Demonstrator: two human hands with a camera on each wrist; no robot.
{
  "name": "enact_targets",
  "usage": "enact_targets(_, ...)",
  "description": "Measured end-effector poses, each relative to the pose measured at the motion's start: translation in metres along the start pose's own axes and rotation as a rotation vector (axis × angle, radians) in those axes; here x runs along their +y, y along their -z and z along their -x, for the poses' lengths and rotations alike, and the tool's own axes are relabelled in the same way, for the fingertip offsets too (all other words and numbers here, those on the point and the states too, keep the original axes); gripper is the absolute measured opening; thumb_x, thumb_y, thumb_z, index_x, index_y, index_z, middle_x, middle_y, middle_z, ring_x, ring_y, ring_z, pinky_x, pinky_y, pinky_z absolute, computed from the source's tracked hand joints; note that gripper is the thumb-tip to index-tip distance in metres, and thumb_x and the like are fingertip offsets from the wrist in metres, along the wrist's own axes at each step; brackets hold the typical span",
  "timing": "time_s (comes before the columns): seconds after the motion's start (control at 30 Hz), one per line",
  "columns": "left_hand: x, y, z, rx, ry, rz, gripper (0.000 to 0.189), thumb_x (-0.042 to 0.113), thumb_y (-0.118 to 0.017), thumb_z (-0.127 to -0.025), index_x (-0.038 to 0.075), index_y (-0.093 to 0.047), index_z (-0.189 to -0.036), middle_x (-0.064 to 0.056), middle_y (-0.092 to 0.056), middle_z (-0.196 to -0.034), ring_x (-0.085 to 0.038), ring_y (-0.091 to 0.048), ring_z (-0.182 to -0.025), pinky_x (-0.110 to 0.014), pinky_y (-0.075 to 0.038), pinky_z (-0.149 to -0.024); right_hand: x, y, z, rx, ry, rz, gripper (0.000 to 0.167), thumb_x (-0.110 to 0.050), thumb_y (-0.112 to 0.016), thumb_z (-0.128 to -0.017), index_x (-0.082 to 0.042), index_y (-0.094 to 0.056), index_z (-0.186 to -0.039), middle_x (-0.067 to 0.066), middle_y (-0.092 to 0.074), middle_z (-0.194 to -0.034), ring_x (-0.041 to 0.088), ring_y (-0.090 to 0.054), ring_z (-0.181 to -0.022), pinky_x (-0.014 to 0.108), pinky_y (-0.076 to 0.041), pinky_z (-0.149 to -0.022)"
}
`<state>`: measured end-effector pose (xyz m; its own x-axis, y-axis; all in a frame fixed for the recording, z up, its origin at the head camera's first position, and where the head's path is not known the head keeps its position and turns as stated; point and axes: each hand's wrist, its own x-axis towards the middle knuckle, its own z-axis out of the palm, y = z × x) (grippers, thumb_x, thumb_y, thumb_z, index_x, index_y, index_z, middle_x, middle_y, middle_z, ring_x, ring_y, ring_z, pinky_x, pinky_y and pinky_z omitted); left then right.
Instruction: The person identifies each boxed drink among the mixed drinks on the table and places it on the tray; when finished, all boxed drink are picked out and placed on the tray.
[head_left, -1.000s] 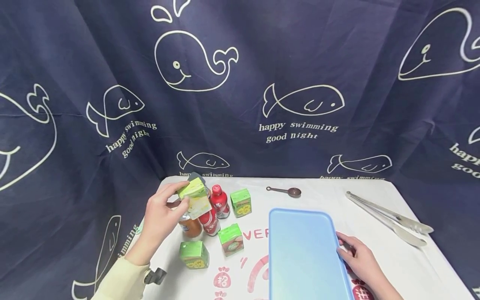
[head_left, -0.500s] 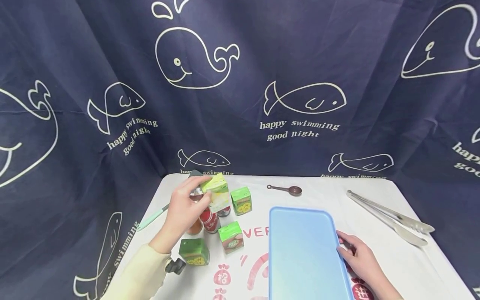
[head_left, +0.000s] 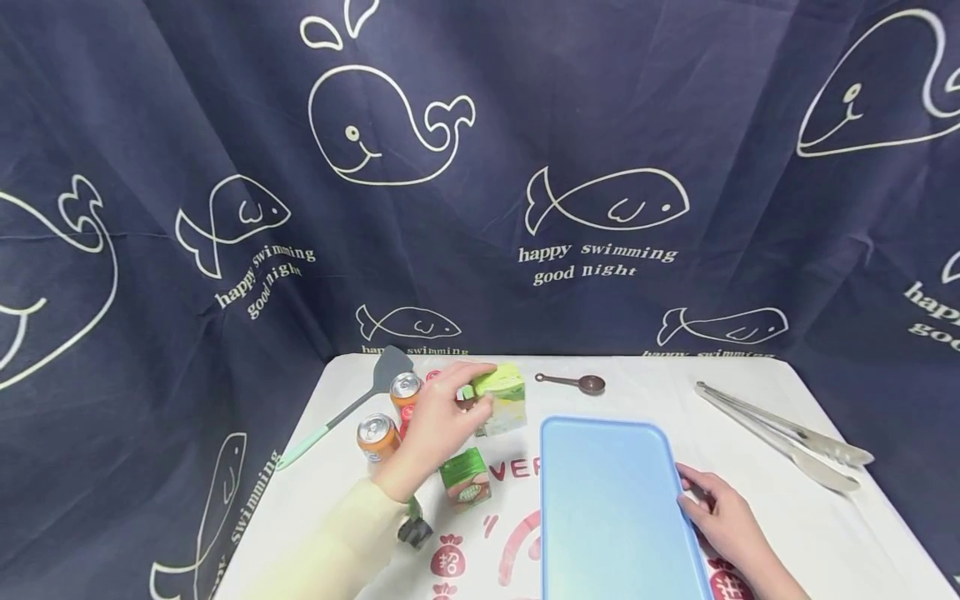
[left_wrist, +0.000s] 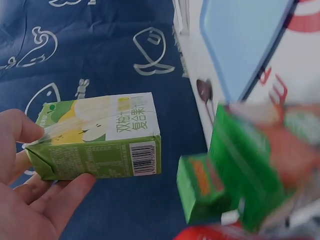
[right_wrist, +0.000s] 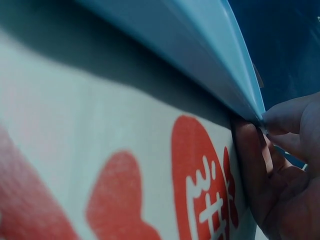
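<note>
Toward half past nine from the blue tray, a grey-headed spatula lies near two orange-sided cans. Rightward, the left hand holds a yellow-green carton by one end between thumb and fingers. A green box stands at nine, the held carton toward half past ten. Near twelve lies a brown measuring spoon. At three, the right hand pinches the tray's rim; metal tongs lie at two.
</note>
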<state>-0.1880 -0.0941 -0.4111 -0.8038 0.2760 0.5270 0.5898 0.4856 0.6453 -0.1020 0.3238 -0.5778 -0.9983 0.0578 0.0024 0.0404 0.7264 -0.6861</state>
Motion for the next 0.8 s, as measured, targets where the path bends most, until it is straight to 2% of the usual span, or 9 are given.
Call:
enact_targets(0.07,0.001,-0.013,-0.001,-0.036,0.028,0.038,0.04,0.004,-0.073,-0.086,0.013,-0.075,-0.124,0.004,-0.072,-0.113,-0.01,-0.063,-0.091,-0.022,-0.061,-0.075,0.001,0.0,0.001,0.007,0.005,0.001,0.053,-0.011,-0.072,-0.096,0.007,-0.056,-0.143,0.013,-0.065,-0.11,0.013,-0.047,-0.07,0.027,-0.042,-0.059)
enact_targets(0.23,0.002,-0.044,-0.004,-0.092,0.09,0.085,0.041,0.004,-0.073,-0.086,0.013,-0.074,-0.126,0.002,-0.072,-0.118,-0.012,-0.063,-0.095,-0.032,-0.062,-0.079,0.0,-0.001,0.001,0.032,0.027,0.0,0.052,-0.008,-0.072,-0.094,0.008,-0.058,-0.141,0.012,-0.064,-0.106,0.011,-0.046,-0.066,0.026,-0.042,-0.056)
enact_targets(0.37,0.002,-0.066,-0.005,-0.122,0.125,0.131,0.043,0.002,-0.072,-0.085,0.012,-0.074,-0.127,0.0,-0.071,-0.123,-0.012,-0.063,-0.102,-0.027,-0.061,-0.08,0.0,-0.001,0.001,0.029,0.025,0.005,0.052,-0.008,-0.072,-0.094,0.008,-0.057,-0.141,0.011,-0.064,-0.105,0.011,-0.046,-0.066,0.027,-0.041,-0.057)
enact_targets(0.53,0.004,-0.087,-0.006,-0.142,0.142,0.145,0.044,0.001,-0.07,-0.083,0.013,-0.075,-0.125,-0.001,-0.071,-0.122,-0.012,-0.061,-0.102,-0.026,-0.062,-0.08,0.001,-0.003,0.0,0.001,-0.008,0.003,0.054,-0.012,-0.071,-0.097,0.007,-0.055,-0.145,0.012,-0.065,-0.108,0.013,-0.046,-0.069,0.027,-0.041,-0.058)
enact_targets(0.63,0.006,-0.099,-0.007,-0.157,0.14,0.143,0.045,0.0,-0.069,-0.082,0.013,-0.075,-0.125,0.001,-0.071,-0.122,-0.011,-0.06,-0.099,-0.027,-0.062,-0.077,0.002,-0.003,0.0,0.011,0.004,-0.005,0.052,-0.011,-0.071,-0.097,0.007,-0.056,-0.144,0.011,-0.065,-0.107,0.013,-0.046,-0.068,0.027,-0.041,-0.058)
enact_targets(0.8,0.009,-0.119,-0.01,-0.194,0.154,0.164,0.047,-0.001,-0.069,-0.084,0.012,-0.074,-0.128,0.003,-0.069,-0.126,-0.008,-0.058,-0.098,-0.02,-0.058,-0.072,0.003,-0.003,0.0,0.03,0.03,-0.007,0.051,-0.009,-0.072,-0.095,0.007,-0.058,-0.141,0.01,-0.064,-0.104,0.011,-0.045,-0.065,0.027,-0.039,-0.056)
